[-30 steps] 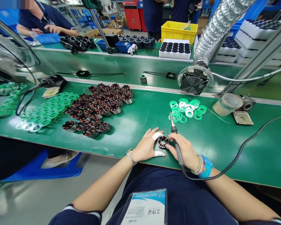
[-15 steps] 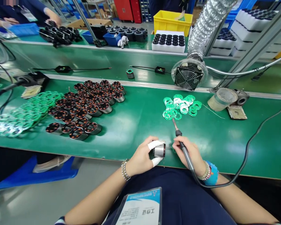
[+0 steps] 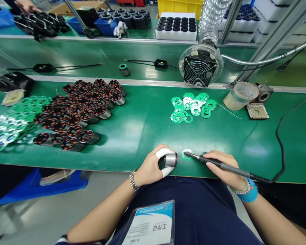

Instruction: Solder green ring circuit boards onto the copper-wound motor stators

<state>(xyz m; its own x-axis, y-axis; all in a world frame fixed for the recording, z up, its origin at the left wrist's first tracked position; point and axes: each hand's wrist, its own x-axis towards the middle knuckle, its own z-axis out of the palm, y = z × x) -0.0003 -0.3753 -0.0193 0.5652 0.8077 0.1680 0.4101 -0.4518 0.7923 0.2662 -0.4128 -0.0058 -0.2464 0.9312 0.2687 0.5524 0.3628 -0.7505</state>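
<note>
White tray holds black-topped parts. Left hand grips 1 stator, long axis left-right. Right hand grips soldering iron, tip pointing left over 1 green ring.

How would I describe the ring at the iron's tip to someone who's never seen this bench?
From the fan, look down to the pile of green and white rings. Nearer the person, between the left hand and right hand, is one green-edged ring. Unlike the piled ones, it's alone, right by the soldering iron's tip.
</note>
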